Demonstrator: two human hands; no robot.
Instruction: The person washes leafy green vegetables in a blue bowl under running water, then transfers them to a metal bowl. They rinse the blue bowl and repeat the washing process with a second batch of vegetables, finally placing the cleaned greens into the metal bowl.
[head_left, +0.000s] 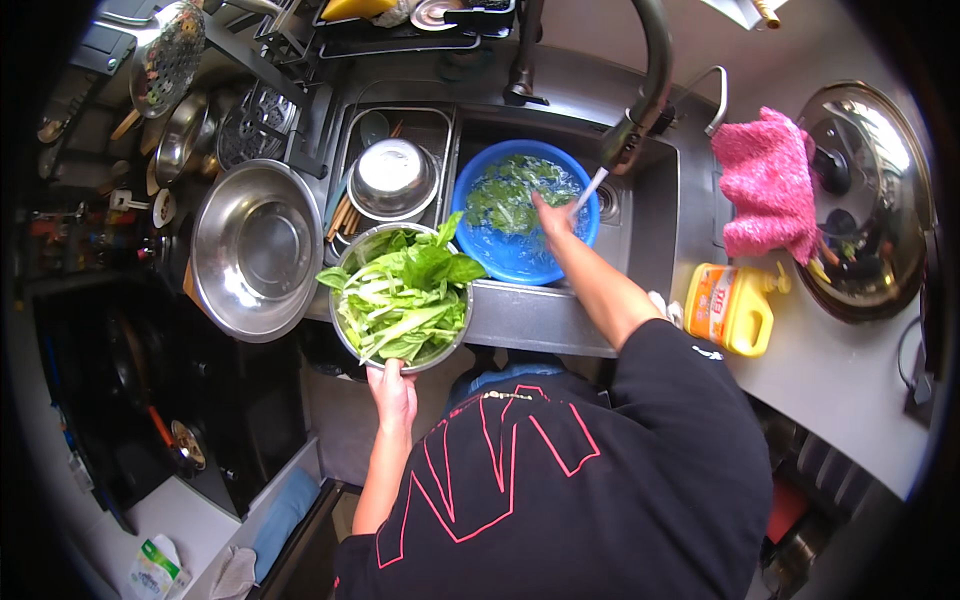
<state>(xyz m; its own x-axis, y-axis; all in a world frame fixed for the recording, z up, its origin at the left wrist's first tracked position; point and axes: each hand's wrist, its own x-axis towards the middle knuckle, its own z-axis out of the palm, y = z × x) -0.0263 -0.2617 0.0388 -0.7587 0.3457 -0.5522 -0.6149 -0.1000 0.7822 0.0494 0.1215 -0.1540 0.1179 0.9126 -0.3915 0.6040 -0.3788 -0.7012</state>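
Observation:
My left hand (394, 391) grips the near rim of a metal bowl (469, 322), which is heaped with leafy green vegetables (401, 296). That bowl is held at the front edge of the sink, left of a blue plastic basin (495, 264). Water and loose green leaves (510, 195) fill much of the basin, which sits in the sink. At the basin's right side, my right hand (553, 219) reaches in among the leaves and water; its fingertips are partly hidden. A stream of water (590, 189) from the faucet (624, 139) falls close beside that hand.
A large steel basin (262, 247) stands at the left. Upturned steel bowls (394, 176) and chopsticks (346, 217) occupy the drain basket. On the right counter are a pink cloth (766, 187), a domed pan lid (874, 165) and a yellow pump bottle (731, 309).

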